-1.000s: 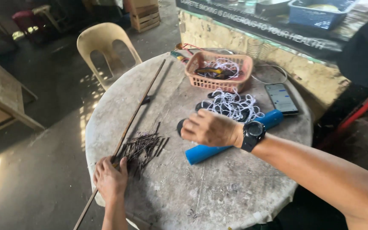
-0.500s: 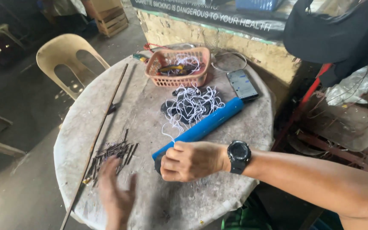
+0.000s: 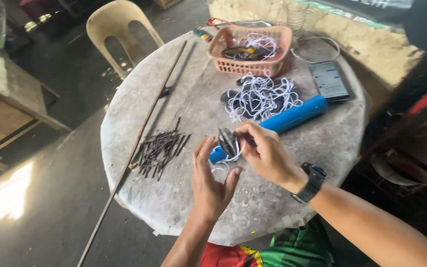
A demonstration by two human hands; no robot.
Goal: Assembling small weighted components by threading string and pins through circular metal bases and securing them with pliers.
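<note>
The right hand is pinching a small dark bundle between its thumb and fingers, so its fingers are clamped tight on the bundle. The bundle is sitting at the fingertips, at about 9 o'clock from the middle of that hand. A loop of white string is hanging from the bundle.

The left hand is standing up just below, with its fingers spread apart and curled a little. The bundle is at about 1 o'clock from its palm. I cannot tell if the left fingers are touching the bundle or the string.

Both hands are hovering over a round stone table. A blue tube is lying on the table right behind the hands, at 1 o'clock from the bundle. A heap of white string loops is lying beyond it at 12 o'clock. A pile of dark sticks is lying at 9 o'clock, beside a long thin rod. A pink basket is sitting at the far edge, and a phone is lying to its right. A black watch is sitting on the right wrist. A plastic chair is standing past the table.
</note>
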